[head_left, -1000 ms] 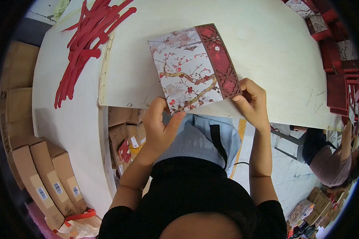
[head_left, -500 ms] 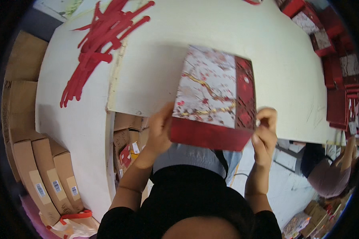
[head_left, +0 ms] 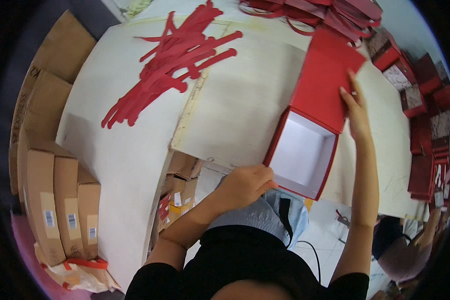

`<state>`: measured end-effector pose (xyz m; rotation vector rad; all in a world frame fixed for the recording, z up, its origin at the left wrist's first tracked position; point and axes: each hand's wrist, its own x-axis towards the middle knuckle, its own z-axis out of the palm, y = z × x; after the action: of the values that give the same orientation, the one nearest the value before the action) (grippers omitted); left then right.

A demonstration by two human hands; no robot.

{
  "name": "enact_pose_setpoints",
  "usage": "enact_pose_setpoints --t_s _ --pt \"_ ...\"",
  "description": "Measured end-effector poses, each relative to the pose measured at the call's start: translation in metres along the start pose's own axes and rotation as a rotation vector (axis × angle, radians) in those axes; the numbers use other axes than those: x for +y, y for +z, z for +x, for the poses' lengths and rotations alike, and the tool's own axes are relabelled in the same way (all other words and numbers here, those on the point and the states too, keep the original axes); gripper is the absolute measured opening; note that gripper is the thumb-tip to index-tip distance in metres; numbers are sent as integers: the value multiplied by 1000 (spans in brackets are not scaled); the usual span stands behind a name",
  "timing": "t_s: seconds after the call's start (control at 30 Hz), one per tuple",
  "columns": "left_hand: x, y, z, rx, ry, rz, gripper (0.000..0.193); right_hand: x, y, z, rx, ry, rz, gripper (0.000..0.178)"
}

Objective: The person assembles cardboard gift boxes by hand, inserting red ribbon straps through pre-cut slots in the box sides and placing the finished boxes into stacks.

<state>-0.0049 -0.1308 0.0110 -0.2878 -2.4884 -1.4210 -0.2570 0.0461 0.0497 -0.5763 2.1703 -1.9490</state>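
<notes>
Red box point(head_left: 305, 165), one, with white interior: set open at the near edge of the pale table point(head_left: 240, 95), in front of the person. Lid point(head_left: 322, 80), one, red inside, swung back away from the person. Hands, two: left hand point(head_left: 247, 187), fingers clamped on the box's near left corner; right hand point(head_left: 357, 107), fingers and thumb slightly apart at the lid's right edge, whether gripping cannot be told. Red ribbons point(head_left: 165, 75), one heap, left of the box; overlapping, exact count not possible. Red strapped items point(head_left: 330, 17), one cluster beyond the lid, number unclear. Upright cartons point(head_left: 67, 210), three, narrow, one barcode label each, at left. Plastic bag point(head_left: 80, 277), one, below them. Stacked red boxes point(head_left: 422, 175), several at right, not fully countable. Co-worker point(head_left: 407, 255), one, lower right.
</notes>
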Motion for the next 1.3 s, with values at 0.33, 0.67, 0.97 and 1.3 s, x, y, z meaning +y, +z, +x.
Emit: enact_pose_setpoints --t_s 0.33,0.67,0.97,1.3 --pt "1 -4 6 -71 18 -65 15 13 -11 -50 117 -87 -299 51" --pt "-16 -36 9 244 -64 -65 17 35 -29 -118 212 -162 -307 43" --pt "-117 -139 93 381 -267 692 35 49 -28 -122 284 -97 -162 32" --pt "-131 -140 136 101 -325 979 29 50 -29 -119 301 -131 -265 23"
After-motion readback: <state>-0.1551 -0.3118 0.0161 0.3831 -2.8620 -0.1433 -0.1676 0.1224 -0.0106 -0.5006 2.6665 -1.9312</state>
